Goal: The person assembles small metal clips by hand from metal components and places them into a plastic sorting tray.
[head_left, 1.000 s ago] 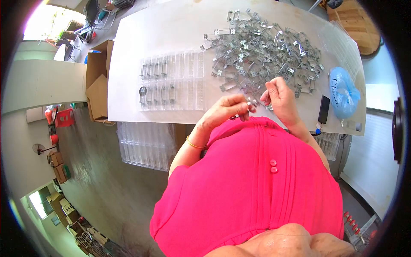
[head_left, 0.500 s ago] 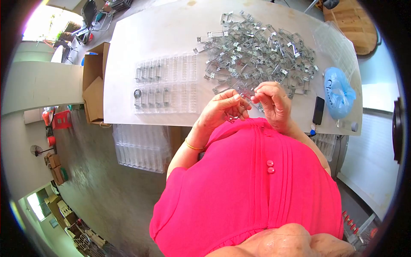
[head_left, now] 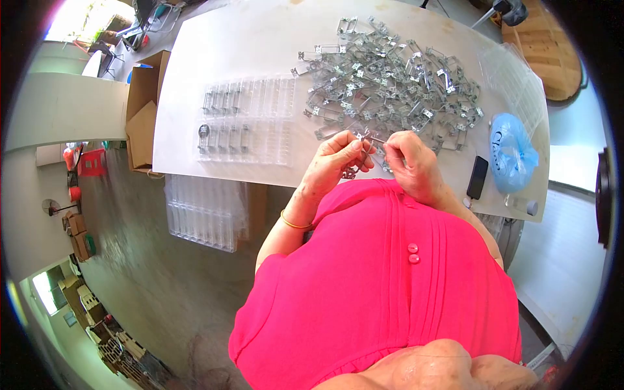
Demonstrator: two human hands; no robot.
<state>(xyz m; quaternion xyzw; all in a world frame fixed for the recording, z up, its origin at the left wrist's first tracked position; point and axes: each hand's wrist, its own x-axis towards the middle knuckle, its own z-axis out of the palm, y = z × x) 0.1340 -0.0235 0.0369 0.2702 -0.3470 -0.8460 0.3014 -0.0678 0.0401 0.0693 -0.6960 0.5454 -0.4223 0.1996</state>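
My left hand (head_left: 337, 158) is closed around a small metal bracket (head_left: 350, 173), whose plate end shows below the fingers. My right hand (head_left: 414, 164) is closed in a pinch beside it. A thin metal rod (head_left: 375, 140) spans the gap between the two hands, its right end at my right fingertips. Just beyond the hands lies a heap of metal brackets (head_left: 390, 84) with thin rods. To the left are clear plastic trays (head_left: 273, 142) with several brackets (head_left: 234, 138) standing in their slots. A round black object (head_left: 204, 130) sits at the near tray's left end.
On the right of the white table (head_left: 188, 58) are a phone (head_left: 478, 178), a blue plastic bag (head_left: 512, 155) and a clear container (head_left: 522, 206). More clear trays (head_left: 201, 211) are stacked below the table edge. A cardboard box (head_left: 144, 123) stands at the left.
Both hands have turned the bracket, and the thin rod now shows level between them. My right hand's fingers have curled in more. The view has shifted slightly.
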